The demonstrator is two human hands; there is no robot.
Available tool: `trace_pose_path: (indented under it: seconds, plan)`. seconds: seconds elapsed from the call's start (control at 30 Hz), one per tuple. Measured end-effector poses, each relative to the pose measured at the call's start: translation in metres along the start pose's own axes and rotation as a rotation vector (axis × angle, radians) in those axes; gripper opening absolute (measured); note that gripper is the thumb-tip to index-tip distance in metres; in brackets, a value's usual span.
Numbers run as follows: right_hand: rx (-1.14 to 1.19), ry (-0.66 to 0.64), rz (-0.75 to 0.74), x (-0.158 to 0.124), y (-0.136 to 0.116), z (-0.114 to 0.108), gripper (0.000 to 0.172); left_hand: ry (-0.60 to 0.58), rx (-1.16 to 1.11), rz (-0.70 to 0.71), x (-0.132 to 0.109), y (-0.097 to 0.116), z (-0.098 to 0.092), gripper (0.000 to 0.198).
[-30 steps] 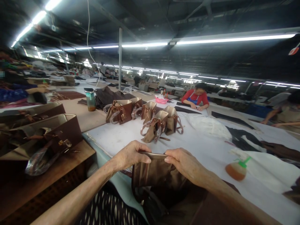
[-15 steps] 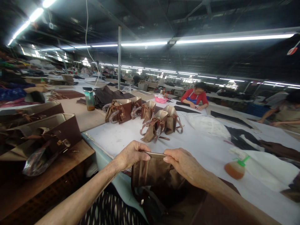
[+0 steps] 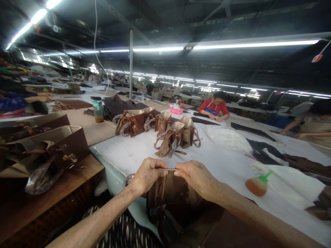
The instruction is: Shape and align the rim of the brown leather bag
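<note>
My left hand [image 3: 148, 175] and my right hand [image 3: 196, 178] both pinch the top rim of a brown handbag [image 3: 170, 193] that hangs over the near edge of the white table [image 3: 134, 151]. The fingertips of the two hands almost meet at the rim's middle. The bag's lower part and its dark strap drop into shadow over my lap. A plastic-wrapped handle loop shows just left of my left hand.
Several finished brown handbags [image 3: 170, 136] stand in a cluster further up the table, more [image 3: 59, 144] on a wooden bench at left. A drink cup [image 3: 98, 110] stands at back left, an orange bottle with green cap [image 3: 257, 184] at right. A person in red [image 3: 216, 106] works across the table.
My hands have drawn closer together along the bag's rim and the bag has shifted slightly left. The view has tipped a little.
</note>
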State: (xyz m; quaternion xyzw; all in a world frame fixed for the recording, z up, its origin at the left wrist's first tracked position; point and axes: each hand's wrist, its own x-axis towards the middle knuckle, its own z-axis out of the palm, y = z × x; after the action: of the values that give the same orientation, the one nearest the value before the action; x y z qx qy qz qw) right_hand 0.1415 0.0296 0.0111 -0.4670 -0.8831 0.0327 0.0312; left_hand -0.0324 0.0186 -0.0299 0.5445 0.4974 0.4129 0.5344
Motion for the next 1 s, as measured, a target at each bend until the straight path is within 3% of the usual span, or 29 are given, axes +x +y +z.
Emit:
trace_pose_path:
  seconds: [0.13, 0.23, 0.3, 0.37, 0.43, 0.53, 0.67, 0.87, 1.0]
  plan:
    - [0.0, -0.018, -0.056, 0.002, -0.008, 0.001, 0.027, 0.016, 0.01, 0.057, -0.001, -0.001, 0.006, 0.01]
    - [0.024, -0.045, -0.061, 0.001, -0.011, -0.001, 0.03, -0.109, -0.04, 0.034, -0.004, -0.001, 0.001, 0.014]
    - [0.034, -0.05, -0.059, 0.0, -0.011, -0.001, 0.032, -0.235, -0.09, -0.027, -0.008, -0.001, -0.006, 0.028]
    - [0.039, -0.035, -0.049, 0.0, -0.01, -0.001, 0.032, -0.262, -0.117, -0.081, -0.015, 0.0, -0.013, 0.053]
    - [0.04, -0.018, -0.039, 0.0, -0.009, 0.0, 0.032, -0.185, -0.113, -0.098, -0.021, 0.001, -0.018, 0.064]
    - [0.044, 0.006, -0.042, 0.0, -0.008, 0.002, 0.033, -0.081, -0.084, -0.086, -0.025, 0.001, -0.019, 0.043]
    - [0.045, 0.021, -0.01, 0.001, -0.01, 0.003, 0.032, -0.053, -0.058, -0.073, -0.022, -0.005, -0.016, 0.024]
    - [0.037, 0.092, 0.029, 0.001, -0.011, 0.016, 0.028, 0.082, 0.264, 0.256, -0.018, -0.012, -0.01, 0.008]
    - [-0.014, 0.092, -0.001, 0.008, -0.002, 0.031, 0.028, 0.166, 0.466, 0.318, -0.017, -0.008, -0.009, 0.008]
